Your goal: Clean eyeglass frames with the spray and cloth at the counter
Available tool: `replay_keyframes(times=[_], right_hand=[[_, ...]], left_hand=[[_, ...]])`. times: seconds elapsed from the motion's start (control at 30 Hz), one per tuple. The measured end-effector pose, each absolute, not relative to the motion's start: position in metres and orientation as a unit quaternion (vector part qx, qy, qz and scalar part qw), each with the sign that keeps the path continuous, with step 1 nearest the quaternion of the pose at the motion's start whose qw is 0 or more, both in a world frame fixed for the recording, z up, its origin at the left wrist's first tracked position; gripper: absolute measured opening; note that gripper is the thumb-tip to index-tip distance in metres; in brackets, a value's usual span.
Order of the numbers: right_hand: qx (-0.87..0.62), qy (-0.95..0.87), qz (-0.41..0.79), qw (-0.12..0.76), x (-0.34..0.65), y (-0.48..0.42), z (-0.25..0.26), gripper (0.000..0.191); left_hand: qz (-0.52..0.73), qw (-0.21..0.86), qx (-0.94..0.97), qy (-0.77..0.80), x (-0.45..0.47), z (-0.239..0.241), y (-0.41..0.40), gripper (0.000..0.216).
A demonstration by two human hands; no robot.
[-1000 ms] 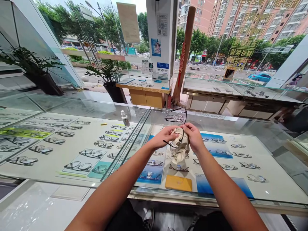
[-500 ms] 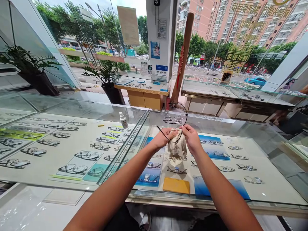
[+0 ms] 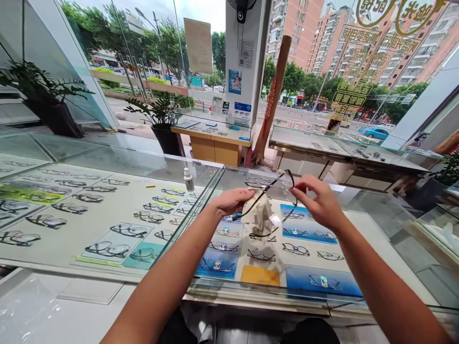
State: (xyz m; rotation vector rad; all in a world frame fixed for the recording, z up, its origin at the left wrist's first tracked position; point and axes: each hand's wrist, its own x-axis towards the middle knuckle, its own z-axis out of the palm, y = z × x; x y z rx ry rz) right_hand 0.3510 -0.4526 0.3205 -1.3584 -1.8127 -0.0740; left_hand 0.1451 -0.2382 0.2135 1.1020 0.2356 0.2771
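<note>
My right hand [image 3: 317,198] pinches a pair of dark-framed eyeglasses [image 3: 293,179] at the front of the frame. The temples point left and toward me, one of them crossing in front of the beige cloth. My left hand [image 3: 232,200] is closed on the crumpled beige cleaning cloth [image 3: 261,217], which hangs down over the glass counter. Whether the left fingers also touch a temple, I cannot tell. Below the cloth a yellow folded cloth or pouch [image 3: 260,275] lies near the counter's front edge.
The glass display counter [image 3: 168,274] holds rows of eyeglasses, some on blue cards [image 3: 301,274]. A small white bottle [image 3: 188,179] stands at its left part. Beyond are a wooden cabinet [image 3: 215,149], a potted plant [image 3: 165,138] and a leaning wooden post [image 3: 274,91].
My right hand has moved right, away from the cloth, with the eyeglasses, which have turned so their temples point left and toward me. The left hand has shifted slightly left with the cloth.
</note>
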Motion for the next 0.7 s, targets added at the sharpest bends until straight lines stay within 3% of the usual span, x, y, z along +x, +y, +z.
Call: replay_keyframes(times=[0.17, 0.27, 0.5, 0.7], right_hand=[[-0.456, -0.832, -0.307, 0.075, 0.335, -0.479, 0.371, 0.023], [-0.368, -0.849, -0.375, -0.047, 0.323, -0.482, 0.378, 0.027], [-0.252, -0.862, -0.417, -0.142, 0.302, -0.47, 0.368, 0.029], [-0.218, -0.853, -0.438, -0.184, 0.293, -0.454, 0.361, 0.022]], left_hand=[[0.1, 0.843, 0.523, 0.082, 0.139, 0.214, -0.234, 0.049], [0.051, 0.832, 0.55, 0.056, 0.133, 0.219, -0.239, 0.055], [-0.015, 0.82, 0.572, 0.018, 0.131, 0.231, -0.255, 0.048], [-0.016, 0.809, 0.587, 0.027, 0.134, 0.237, -0.267, 0.061]])
